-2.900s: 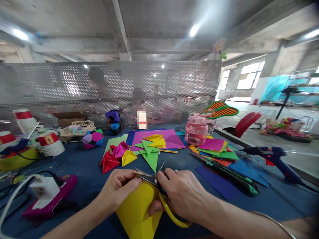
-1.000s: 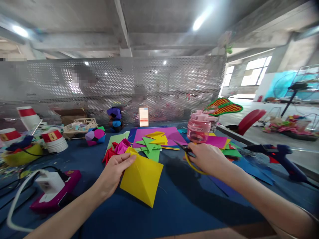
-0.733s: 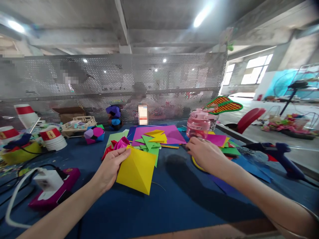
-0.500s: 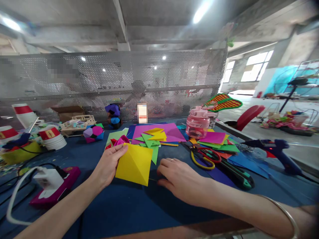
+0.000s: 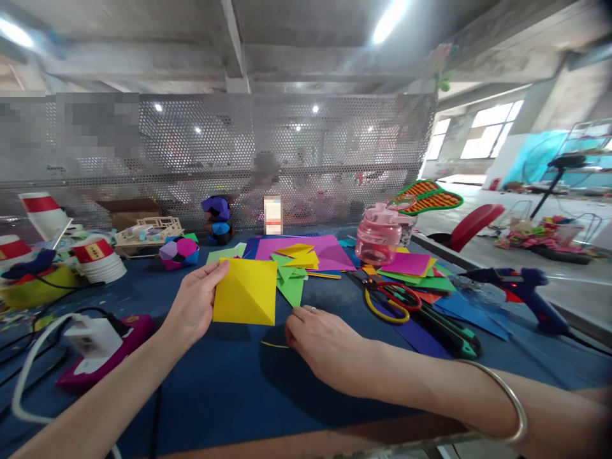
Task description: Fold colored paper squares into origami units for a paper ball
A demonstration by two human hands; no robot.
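My left hand (image 5: 195, 299) pinches the left edge of a square yellow sheet of paper (image 5: 246, 290), which has diagonal creases and is raised over the blue table. To its right, my right hand (image 5: 325, 344) is low over the table with its fingers curled together. A thin yellow strip (image 5: 275, 345) extends left from those fingertips, its right end hidden by them. Green folded pieces (image 5: 291, 287) and yellow folded pieces (image 5: 301, 256) lie on a purple sheet (image 5: 335, 252) behind the hands.
Red-and-yellow-handled scissors (image 5: 387, 303), a green-and-black cutter (image 5: 452, 331) and a pink jar (image 5: 378, 239) are at the right. A blue glue gun (image 5: 521, 293) stands farther right. Paper cups (image 5: 98, 258) and a magenta power strip (image 5: 108, 357) sit at the left.
My left hand has lifted the yellow sheet up and to the left. My right hand has moved slightly left, and the thin strip by its fingers now shows more clearly.
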